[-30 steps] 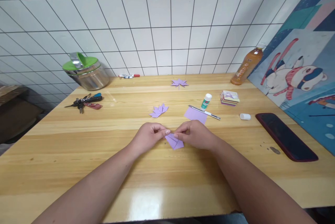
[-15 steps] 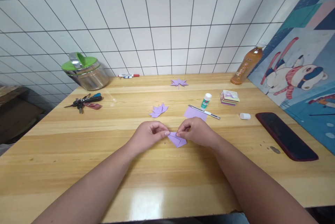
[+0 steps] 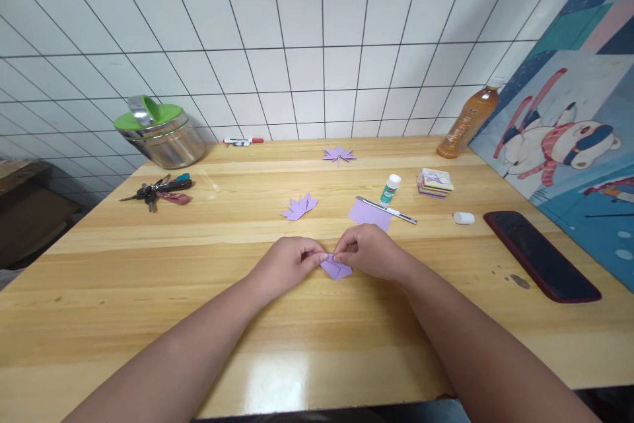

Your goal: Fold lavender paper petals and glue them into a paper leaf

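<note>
A small folded piece of purple paper (image 3: 337, 269) lies low over the wooden table, pinched between my two hands. My left hand (image 3: 292, 263) grips its upper left edge with thumb and fingertips. At its top edge my right hand (image 3: 369, 250) pinches it between thumb and index finger. The fingertips hide part of the folds. Just beyond my hands lies a folded purple paper leaf (image 3: 300, 206). A flat purple sheet (image 3: 369, 215) sits behind my right hand, with a slim silver craft knife or pen (image 3: 386, 209) across it.
Farther back are a finished-looking purple paper leaf (image 3: 339, 155), a glue stick (image 3: 391, 189), its white cap (image 3: 463, 218) and a paper stack (image 3: 434, 183). A phone (image 3: 542, 256) and tea bottle (image 3: 468, 121) stand right; keys (image 3: 158, 192), a green-lidded pot (image 3: 161, 132) and markers (image 3: 242, 141) left.
My left hand has shifted slightly right and toward me, its thumb now farther over the folded paper. The right hand keeps its pinch nearly in place.
</note>
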`<state>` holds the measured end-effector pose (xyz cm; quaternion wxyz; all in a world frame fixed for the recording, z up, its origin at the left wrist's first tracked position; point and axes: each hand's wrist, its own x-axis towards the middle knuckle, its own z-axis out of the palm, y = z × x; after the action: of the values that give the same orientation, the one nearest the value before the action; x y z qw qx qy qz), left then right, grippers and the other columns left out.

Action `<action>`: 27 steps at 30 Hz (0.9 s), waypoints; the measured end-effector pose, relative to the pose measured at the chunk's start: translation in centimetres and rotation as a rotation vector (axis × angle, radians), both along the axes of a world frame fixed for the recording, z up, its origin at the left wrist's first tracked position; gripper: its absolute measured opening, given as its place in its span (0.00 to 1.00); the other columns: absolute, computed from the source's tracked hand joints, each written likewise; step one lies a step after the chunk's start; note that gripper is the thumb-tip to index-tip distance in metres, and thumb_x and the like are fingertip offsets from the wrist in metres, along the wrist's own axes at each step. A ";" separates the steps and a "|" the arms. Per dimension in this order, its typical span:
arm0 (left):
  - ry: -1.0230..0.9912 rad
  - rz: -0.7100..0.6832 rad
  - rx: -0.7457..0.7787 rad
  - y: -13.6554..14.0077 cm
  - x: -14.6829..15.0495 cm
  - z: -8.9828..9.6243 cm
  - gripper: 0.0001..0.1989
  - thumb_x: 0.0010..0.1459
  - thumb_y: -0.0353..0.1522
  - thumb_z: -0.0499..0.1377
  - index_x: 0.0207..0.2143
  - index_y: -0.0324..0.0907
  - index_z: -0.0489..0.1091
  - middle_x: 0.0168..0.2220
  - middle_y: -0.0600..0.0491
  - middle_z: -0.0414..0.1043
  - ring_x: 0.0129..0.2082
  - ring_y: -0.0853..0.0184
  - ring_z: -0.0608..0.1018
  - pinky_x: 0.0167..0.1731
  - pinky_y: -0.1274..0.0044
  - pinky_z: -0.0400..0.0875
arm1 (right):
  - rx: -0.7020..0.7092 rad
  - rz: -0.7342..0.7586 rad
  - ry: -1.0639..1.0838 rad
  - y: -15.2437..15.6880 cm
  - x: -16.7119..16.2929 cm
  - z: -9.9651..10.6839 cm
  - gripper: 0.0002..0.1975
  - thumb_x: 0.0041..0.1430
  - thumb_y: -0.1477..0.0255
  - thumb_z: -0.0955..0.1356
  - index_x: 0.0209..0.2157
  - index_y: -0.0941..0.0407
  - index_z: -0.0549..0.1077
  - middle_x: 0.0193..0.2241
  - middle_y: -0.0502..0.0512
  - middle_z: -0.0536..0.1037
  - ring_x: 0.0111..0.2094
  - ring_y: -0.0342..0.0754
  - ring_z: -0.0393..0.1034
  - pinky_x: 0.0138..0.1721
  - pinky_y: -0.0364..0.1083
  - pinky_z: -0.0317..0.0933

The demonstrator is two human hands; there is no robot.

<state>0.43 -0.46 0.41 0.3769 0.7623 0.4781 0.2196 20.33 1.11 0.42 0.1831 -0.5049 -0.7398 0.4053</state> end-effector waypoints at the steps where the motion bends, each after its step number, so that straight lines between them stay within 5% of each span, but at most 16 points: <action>1: 0.021 -0.006 -0.028 -0.1 0.1 0.0 0.14 0.56 0.40 0.53 0.28 0.43 0.74 0.23 0.56 0.73 0.22 0.71 0.70 0.23 0.80 0.60 | -0.010 -0.004 -0.005 0.0 0.0 0.0 0.07 0.45 0.67 0.69 0.25 0.56 0.76 0.20 0.50 0.75 0.20 0.41 0.64 0.20 0.39 0.54; 9: -0.036 -0.057 -0.260 0.2 -0.8 -0.1 0.20 0.56 0.44 0.52 0.22 0.40 0.72 0.21 0.53 0.74 0.18 0.72 0.67 0.20 0.80 0.57 | -0.055 0.023 0.019 -0.2 0.1 0.0 0.07 0.43 0.67 0.70 0.23 0.56 0.76 0.19 0.49 0.76 0.20 0.40 0.64 0.19 0.39 0.54; 14: 0.009 0.039 -0.107 0.3 -0.8 -0.2 0.18 0.55 0.42 0.53 0.22 0.41 0.72 0.21 0.55 0.73 0.20 0.71 0.68 0.22 0.80 0.57 | -0.085 0.070 -0.011 -0.1 0.6 1.1 0.07 0.43 0.67 0.70 0.24 0.57 0.76 0.21 0.48 0.75 0.21 0.40 0.64 0.21 0.38 0.54; 18: 0.033 0.014 -0.063 0.4 -0.7 -0.2 0.16 0.56 0.41 0.52 0.23 0.42 0.72 0.21 0.57 0.72 0.21 0.71 0.69 0.23 0.80 0.58 | -0.111 0.066 0.145 0.1 0.9 1.3 0.14 0.47 0.62 0.69 0.35 0.56 0.76 0.30 0.51 0.78 0.28 0.42 0.68 0.28 0.40 0.60; 21: 0.020 0.010 -0.060 0.3 -0.6 -0.2 0.16 0.56 0.40 0.52 0.24 0.42 0.73 0.20 0.57 0.70 0.20 0.72 0.67 0.22 0.81 0.57 | -0.095 0.077 0.124 0.1 0.7 0.9 0.13 0.50 0.62 0.67 0.31 0.56 0.77 0.27 0.51 0.78 0.28 0.43 0.68 0.27 0.40 0.59; 27: -0.342 0.224 -0.112 0.4 0.0 -0.1 0.15 0.50 0.41 0.60 0.34 0.39 0.71 0.29 0.52 0.74 0.29 0.68 0.74 0.29 0.78 0.65 | 0.016 -0.062 0.102 0.0 -0.5 0.6 0.10 0.49 0.66 0.67 0.22 0.58 0.74 0.19 0.49 0.73 0.21 0.40 0.62 0.22 0.39 0.54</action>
<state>0.43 -0.06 0.31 0.4674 0.6339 0.5004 0.3596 19.88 1.07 1.00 0.2371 -0.5047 -0.7166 0.4189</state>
